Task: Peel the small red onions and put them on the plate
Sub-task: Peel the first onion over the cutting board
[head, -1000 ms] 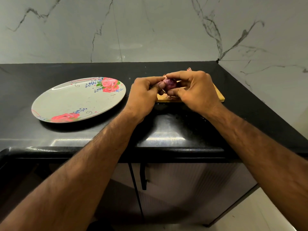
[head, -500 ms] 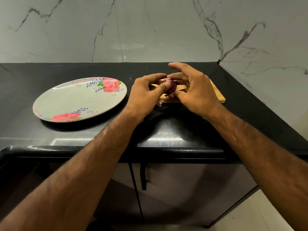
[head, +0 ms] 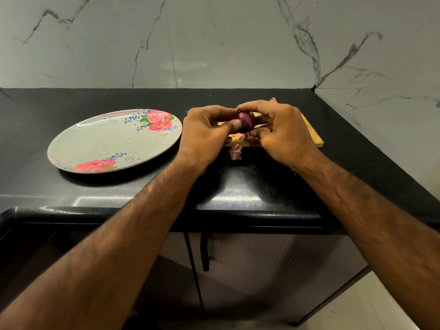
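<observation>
A small red onion point(head: 246, 121) is held between both hands above a wooden cutting board point(head: 312, 134). My left hand point(head: 204, 133) pinches its left side with thumb and fingers. My right hand point(head: 281, 129) grips it from the right and over the top. A loose scrap of pink onion skin point(head: 235, 152) lies on the black counter just in front of the board, and more bits lie on the board under my hands. The oval floral plate point(head: 100, 144) sits to the left with nothing on it.
The black counter point(head: 262, 186) ends at a rounded front edge near me and a marble wall behind and to the right. Another skin scrap point(head: 273, 99) lies behind the board. Cabinet doors with a dark handle point(head: 204, 253) are below.
The fingers of my right hand, raised half a second ago, have come back down over the onion. A piece of skin now lies on the counter in front of the board.
</observation>
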